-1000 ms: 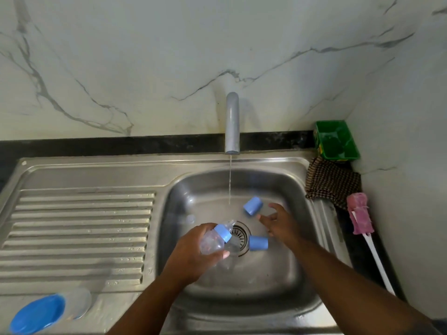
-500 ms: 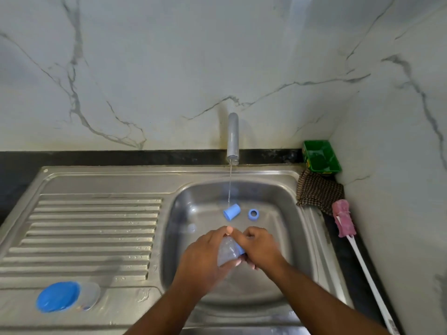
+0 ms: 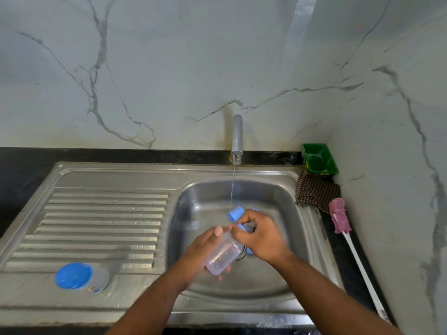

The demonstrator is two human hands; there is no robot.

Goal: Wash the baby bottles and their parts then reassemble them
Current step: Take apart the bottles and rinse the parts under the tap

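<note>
My left hand (image 3: 202, 250) grips a clear baby bottle (image 3: 223, 253) by its body, tilted over the sink basin (image 3: 205, 197). My right hand (image 3: 262, 235) is closed on the bottle's blue collar and teat (image 3: 243, 227) at its upper end. A blue cap (image 3: 235, 213) lies on the basin floor just beyond my right hand, under the thin stream of water. Another blue part (image 3: 255, 210) peeks out behind my right hand; a further blue piece (image 3: 249, 250) shows below it near the drain.
The tap (image 3: 237, 139) runs above the basin. A clear container with a blue lid (image 3: 77, 276) lies on the ribbed draining board (image 3: 101, 226). A green tray (image 3: 319, 159), a checked cloth (image 3: 316, 191) and a pink bottle brush (image 3: 339, 218) sit at the right.
My right hand came from the basin floor to the bottle's blue top and grips it. The bottle has been raised slightly and its body now shows below my hands.
</note>
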